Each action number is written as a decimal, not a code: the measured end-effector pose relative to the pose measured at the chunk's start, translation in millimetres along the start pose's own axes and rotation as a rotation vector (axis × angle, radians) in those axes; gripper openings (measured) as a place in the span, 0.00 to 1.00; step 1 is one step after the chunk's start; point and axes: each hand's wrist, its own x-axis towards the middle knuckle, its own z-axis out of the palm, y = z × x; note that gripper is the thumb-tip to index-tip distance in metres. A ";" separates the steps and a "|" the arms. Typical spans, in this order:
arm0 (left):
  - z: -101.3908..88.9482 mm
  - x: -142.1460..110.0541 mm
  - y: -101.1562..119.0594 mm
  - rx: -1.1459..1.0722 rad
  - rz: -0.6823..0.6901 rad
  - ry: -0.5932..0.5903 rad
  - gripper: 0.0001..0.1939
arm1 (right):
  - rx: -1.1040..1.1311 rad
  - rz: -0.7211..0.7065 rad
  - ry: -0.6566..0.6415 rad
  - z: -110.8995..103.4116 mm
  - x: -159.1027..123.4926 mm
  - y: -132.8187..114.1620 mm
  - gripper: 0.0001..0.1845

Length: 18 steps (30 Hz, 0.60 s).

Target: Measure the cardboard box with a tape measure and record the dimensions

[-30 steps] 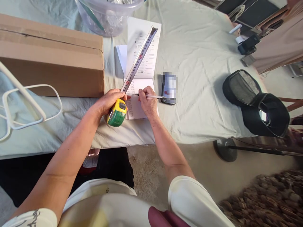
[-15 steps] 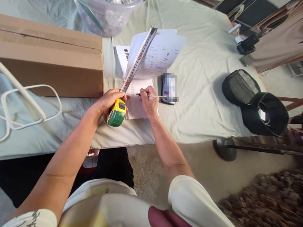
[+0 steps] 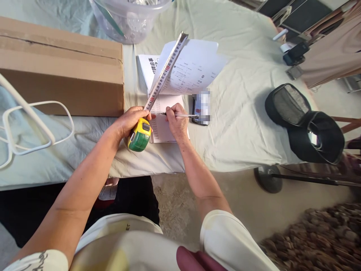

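My left hand (image 3: 128, 122) is closed around a yellow and green tape measure (image 3: 139, 135) at the table's front edge. Its tape blade (image 3: 165, 71) sticks out stiffly up and to the right, over the papers. My right hand (image 3: 176, 122) pinches a pen (image 3: 182, 115) with the tip on a printed sheet (image 3: 160, 126) lying on the cloth. A loose white page (image 3: 191, 69) above my hands is lifted and fanned out to the right. A phone (image 3: 200, 107) lies just right of the pen.
A long cardboard box (image 3: 60, 71) lies on the left of the cloth-covered table (image 3: 242, 113). A clear plastic tub (image 3: 128, 19) stands at the back. White wire loops (image 3: 34, 128) lie far left. Black caps (image 3: 307, 124) hang at the right edge. Small gadgets (image 3: 295, 52) are far right.
The upper page has lifted and swung to the right, baring a printed sheet beneath it. Both hands stay where they were, with the pen on the sheet.
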 end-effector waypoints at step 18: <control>3.5 -6.3 6.8 0.016 -0.057 0.042 0.06 | 0.238 -0.074 0.251 -10.9 7.7 7.9 0.26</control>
